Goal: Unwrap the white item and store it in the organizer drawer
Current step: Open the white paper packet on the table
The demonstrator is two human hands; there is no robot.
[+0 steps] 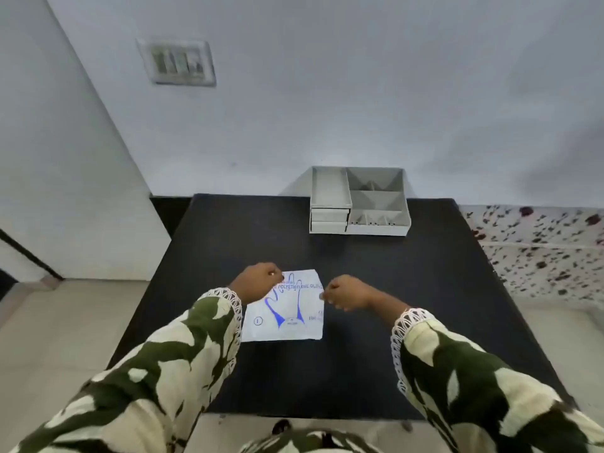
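Nearest, camouflage-print sleeves [183,361] with white lace cuffs. Beyond, flat on black table [408,289]: white packet [287,317] with blue glove print. Left hand [258,281] curled, pinching upper left corner; right hand [346,292] curled, pinching right edge. Farthest back, grey organizer [359,201], drawers closed, against wall.

I note a black tabletop [408,289] set against a pale wall [327,93]. A switch plate [178,62] is mounted on that wall, upper left. Speckled flooring [539,246] lies right; beige tile floor [65,322] left.
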